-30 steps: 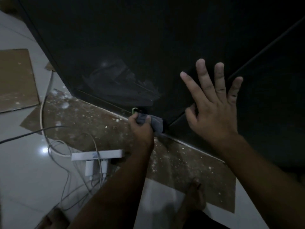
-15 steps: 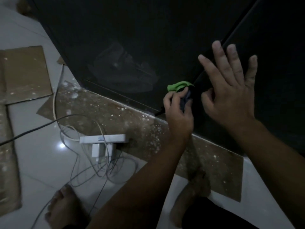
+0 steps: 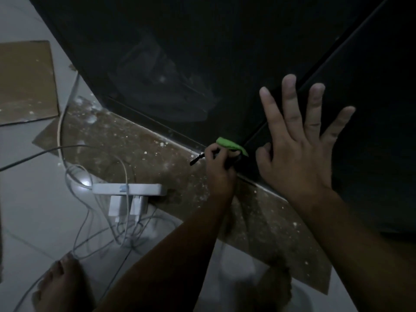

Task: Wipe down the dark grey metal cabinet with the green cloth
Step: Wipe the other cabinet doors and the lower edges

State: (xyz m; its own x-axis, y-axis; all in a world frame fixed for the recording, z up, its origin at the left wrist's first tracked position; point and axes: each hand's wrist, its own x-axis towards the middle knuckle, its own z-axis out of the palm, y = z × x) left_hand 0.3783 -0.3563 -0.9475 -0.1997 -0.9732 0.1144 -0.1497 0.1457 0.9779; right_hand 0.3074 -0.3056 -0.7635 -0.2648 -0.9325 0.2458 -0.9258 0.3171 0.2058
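Low at the foot of the cabinet (image 3: 225,52), the left hand (image 3: 219,163) clenched the green cloth (image 3: 231,146), bunched small, likely to reach the seam by the bottom edge. Just right of that grip, the right hand (image 3: 299,149) lay flat and spread on the cabinet front, grasping nothing, probably as a brace.

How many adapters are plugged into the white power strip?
2, both on the power strip's near side: left adapter, right adapter beside it. Its far side is hidden.
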